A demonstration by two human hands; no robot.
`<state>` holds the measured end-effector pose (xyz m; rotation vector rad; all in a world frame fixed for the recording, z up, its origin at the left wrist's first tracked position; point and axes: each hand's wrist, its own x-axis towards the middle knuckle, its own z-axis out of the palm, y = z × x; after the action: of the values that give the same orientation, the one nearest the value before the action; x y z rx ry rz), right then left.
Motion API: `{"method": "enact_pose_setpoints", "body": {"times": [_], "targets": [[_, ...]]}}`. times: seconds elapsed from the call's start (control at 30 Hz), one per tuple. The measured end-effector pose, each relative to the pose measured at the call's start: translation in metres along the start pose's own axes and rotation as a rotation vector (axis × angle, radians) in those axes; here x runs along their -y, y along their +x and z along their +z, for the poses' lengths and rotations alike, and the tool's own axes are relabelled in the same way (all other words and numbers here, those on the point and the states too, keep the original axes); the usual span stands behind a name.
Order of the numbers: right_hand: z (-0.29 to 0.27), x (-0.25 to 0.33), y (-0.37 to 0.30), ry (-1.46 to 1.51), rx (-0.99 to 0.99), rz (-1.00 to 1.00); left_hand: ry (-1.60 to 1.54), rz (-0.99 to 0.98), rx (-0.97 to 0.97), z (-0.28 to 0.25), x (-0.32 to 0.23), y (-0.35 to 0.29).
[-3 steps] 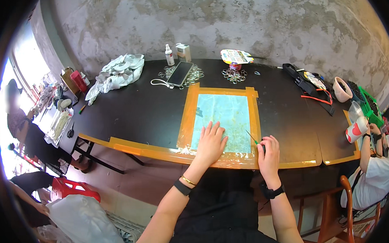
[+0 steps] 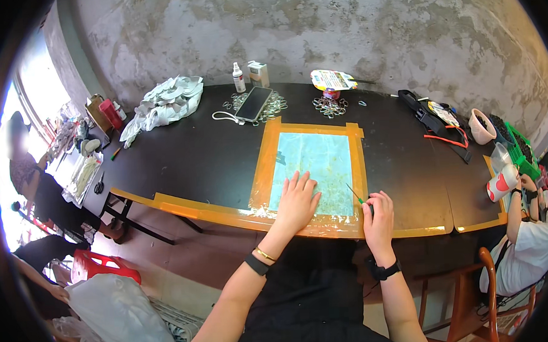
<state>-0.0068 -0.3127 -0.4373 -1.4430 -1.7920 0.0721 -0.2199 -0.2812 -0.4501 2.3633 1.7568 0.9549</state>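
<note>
A light blue sheet (image 2: 316, 149) lies on the dark table, framed by strips of orange tape (image 2: 264, 162). Flat on its lower part rests my left hand (image 2: 297, 202), fingers apart and holding nothing. My right hand (image 2: 379, 220) is at the table's near edge, by the sheet's lower right corner. Its fingers are closed around a thin pointed tool (image 2: 356, 195) with a green part at the handle; the tip points away and to the left, over the sheet's right edge. Most of the handle is hidden in my fingers.
Behind the sheet a phone (image 2: 254, 104) lies on a pile of small metal rings, with a spray bottle (image 2: 239, 78) behind. Another ring pile (image 2: 330, 107) is to its right. Crumpled white cloth (image 2: 168, 102) sits at the back left. Other people are at both sides.
</note>
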Motion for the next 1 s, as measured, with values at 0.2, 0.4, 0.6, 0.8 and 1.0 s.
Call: {"method": "enact_pose_setpoints", "body": {"times": [0.2,0.4,0.6,0.8,1.0], "targets": [[0.0005,-0.0011,0.0000,-0.001,0.008,-0.008,0.002,0.003,-0.001,-0.0006,-0.0002,-0.0002],[0.0008,-0.0021,-0.0003,-0.004,-0.001,-0.008,-0.015,-0.002,0.005,-0.0004,-0.0006,0.0006],[0.0013,-0.0023,-0.0007,0.003,0.011,-0.010,-0.015,0.003,-0.002,-0.0006,0.0003,0.0000],[0.0007,-0.0016,0.0000,0.007,0.014,-0.002,-0.039,-0.044,-0.004,-0.0019,-0.0021,0.0006],[0.0010,-0.0030,-0.0007,0.012,0.015,0.006,-0.040,-0.043,0.007,-0.0044,-0.0027,0.0005]]}}
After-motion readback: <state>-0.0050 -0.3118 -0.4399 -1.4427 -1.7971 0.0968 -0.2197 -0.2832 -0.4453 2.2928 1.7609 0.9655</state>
